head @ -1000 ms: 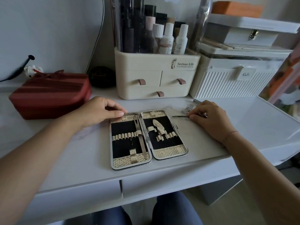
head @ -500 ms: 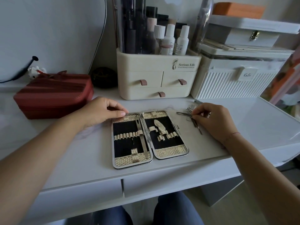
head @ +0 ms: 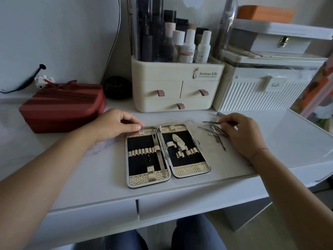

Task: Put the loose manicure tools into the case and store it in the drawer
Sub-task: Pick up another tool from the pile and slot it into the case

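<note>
Now the case [head: 191,171] lies open on the table [head: 90,168], file [head: 159,156] in its left half, clippers [head: 178,142] in its right. The left hand [head: 111,123] grips its far corner, and the right hand [head: 243,132] pinches loose tools [head: 214,131] beside it.

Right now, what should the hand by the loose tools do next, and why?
Probably the right hand should lift the thin tool it pinches off the pile and slide it under an empty loop in the open case. The left hand holds the case, and most loops are bare.
</note>
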A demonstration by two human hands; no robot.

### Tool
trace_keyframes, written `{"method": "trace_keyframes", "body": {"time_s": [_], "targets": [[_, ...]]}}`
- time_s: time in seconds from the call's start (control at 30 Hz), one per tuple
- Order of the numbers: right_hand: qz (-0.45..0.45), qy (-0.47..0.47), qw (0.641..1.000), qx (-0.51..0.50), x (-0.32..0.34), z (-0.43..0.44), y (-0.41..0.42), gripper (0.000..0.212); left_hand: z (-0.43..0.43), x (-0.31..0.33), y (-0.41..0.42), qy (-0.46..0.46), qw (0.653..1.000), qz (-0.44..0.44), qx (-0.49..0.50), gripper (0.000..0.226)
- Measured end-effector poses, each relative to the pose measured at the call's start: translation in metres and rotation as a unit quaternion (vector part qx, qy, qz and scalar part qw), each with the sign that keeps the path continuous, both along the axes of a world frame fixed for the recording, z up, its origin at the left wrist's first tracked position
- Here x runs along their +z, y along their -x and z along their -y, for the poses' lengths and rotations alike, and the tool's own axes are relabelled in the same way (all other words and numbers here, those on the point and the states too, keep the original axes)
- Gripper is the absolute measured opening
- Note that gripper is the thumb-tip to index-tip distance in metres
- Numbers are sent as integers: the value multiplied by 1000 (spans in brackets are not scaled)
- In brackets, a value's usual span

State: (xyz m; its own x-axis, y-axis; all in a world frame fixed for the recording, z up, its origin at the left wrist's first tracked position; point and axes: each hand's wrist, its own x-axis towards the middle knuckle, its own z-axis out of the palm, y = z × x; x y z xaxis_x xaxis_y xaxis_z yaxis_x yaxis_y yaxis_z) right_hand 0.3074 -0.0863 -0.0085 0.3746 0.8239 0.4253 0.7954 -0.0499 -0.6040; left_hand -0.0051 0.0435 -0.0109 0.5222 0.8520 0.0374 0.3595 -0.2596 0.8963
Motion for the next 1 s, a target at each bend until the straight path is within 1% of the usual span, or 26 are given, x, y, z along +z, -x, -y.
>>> {"method": "trace_keyframes", "body": {"time_s": [0.07,0.13,0.2,0.3,0.43,0.47,0.53,0.57,0.6,0.7,0.73,0.8,0.93,1.0], "targets": [[-55,-19,998,-19,2,0,2,16,0,0,0,-5,1000,-4,-1,10],[-136,-39,990,-7,8,0,8,16,0,1,0,-9,1000,-4,1,11],[-193,-42,980,24,20,-2,21,15,-1,1,0,-13,1000,-16,1,11],[-262,-33,960,96,43,-9,45,9,-1,3,0,-15,999,-37,-8,12],[-263,28,951,163,57,-23,83,12,-1,5,0,-28,998,-51,-7,9],[-291,52,936,193,57,-27,93,12,0,6,0,-32,998,-54,-8,9],[-372,102,883,267,56,-35,114,8,0,8,1,-34,998,-58,-13,10],[-393,125,862,294,54,-38,124,8,0,9,3,-32,998,-58,-17,11],[-395,147,852,310,52,-42,133,15,0,11,4,-29,998,-59,-21,11],[-359,206,843,343,43,-53,152,54,0,15,11,-28,996,-77,-40,13],[-348,217,841,351,40,-56,156,61,-1,15,13,-27,995,-85,-39,12],[-326,225,847,355,36,-61,162,60,-2,16,16,-24,995,-93,-28,5],[-310,216,858,348,28,-67,166,40,-5,15,17,-32,994,-99,-27,7],[-294,200,872,338,24,-69,166,34,-5,15,17,-31,995,-90,-28,9]]}}
